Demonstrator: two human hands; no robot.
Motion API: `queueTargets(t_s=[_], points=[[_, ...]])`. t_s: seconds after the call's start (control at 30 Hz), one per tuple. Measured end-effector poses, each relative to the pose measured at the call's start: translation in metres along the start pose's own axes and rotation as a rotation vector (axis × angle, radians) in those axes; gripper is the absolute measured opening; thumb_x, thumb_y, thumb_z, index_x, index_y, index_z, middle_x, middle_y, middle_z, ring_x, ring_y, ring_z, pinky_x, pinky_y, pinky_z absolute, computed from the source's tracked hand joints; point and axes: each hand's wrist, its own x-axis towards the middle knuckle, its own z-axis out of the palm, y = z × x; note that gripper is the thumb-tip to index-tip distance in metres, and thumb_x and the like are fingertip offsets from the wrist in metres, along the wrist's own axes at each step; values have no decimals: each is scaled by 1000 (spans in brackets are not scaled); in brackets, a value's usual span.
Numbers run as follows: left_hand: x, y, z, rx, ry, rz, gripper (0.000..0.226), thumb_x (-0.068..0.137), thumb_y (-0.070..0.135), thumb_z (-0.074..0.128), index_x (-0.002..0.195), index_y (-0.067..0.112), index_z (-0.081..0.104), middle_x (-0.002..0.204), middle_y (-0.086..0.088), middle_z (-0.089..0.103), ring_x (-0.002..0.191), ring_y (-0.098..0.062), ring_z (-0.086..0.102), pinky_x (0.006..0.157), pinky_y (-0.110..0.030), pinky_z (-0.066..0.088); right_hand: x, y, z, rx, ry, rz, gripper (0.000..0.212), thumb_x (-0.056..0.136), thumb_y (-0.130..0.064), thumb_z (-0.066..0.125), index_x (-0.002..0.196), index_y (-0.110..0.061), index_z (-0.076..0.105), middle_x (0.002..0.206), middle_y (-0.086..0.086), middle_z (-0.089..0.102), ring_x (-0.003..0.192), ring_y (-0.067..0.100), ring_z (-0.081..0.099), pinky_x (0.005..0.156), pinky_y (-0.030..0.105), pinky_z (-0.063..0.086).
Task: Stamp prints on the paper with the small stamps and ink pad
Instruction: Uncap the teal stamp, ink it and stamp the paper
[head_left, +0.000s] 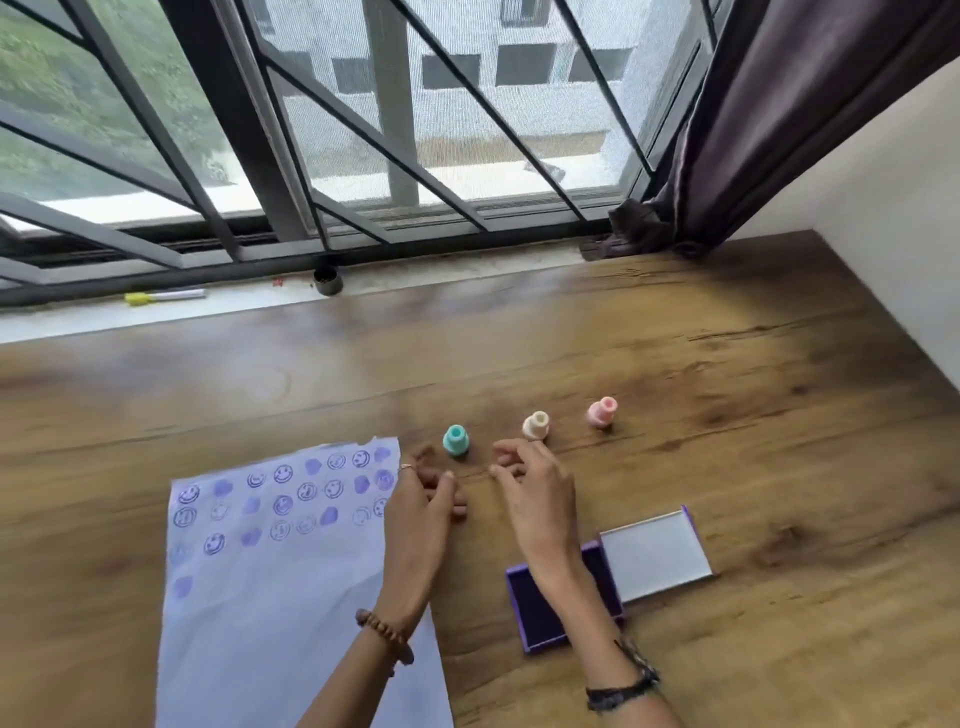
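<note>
Stamps stood in a row past my hands: teal stamp (456, 439), cream stamp (535, 426), pink stamp (601, 412). Left hand (422, 506) pinned the paper (270, 561), fingers loosely curled, empty; right hand (535, 499), also empty, reached near cream, over the open ink pad (540, 618).

No legible text or numbers anywhere.

Both hands (423, 512) (535, 499) (empty) hover near three stamps (536, 426).
</note>
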Motion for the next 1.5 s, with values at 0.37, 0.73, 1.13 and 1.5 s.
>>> queueTargets(t_s=[0.37,0.73,1.13,1.5], points=[[-12,11,-22,-197,-237,69,22,88,10,57,106,22,63,108,-2,68,100,-13,64,85,-25,52,-15,-9,-15,137,-127,-106,10,88,-22,59,98,-22,59,89,-3,67,79,8,63,63,10,47],[-65,10,-18,54,-247,272,16,77,7,69,86,21,68,84,7,70,74,-1,66,67,-6,48,-88,-8,-41,1168,-32,489,36,95,-26,43,65,-12,58,43,-3,52,37,7,46,34,18,36],[-72,-32,-25,737,-349,631,75,75,49,67,138,27,34,152,-2,23,139,-22,18,112,-34,20,-115,9,-83,610,-18,274,13,83,-7,62,76,-16,67,77,5,66,67,12,61,61,18,54],[-70,-50,-15,792,-350,633,74,73,58,63,137,31,35,155,-1,16,143,-18,-3,116,-33,6,-121,-43,-106,-169,124,-198,17,79,-13,69,96,-17,69,93,1,68,79,17,62,75,35,52]])
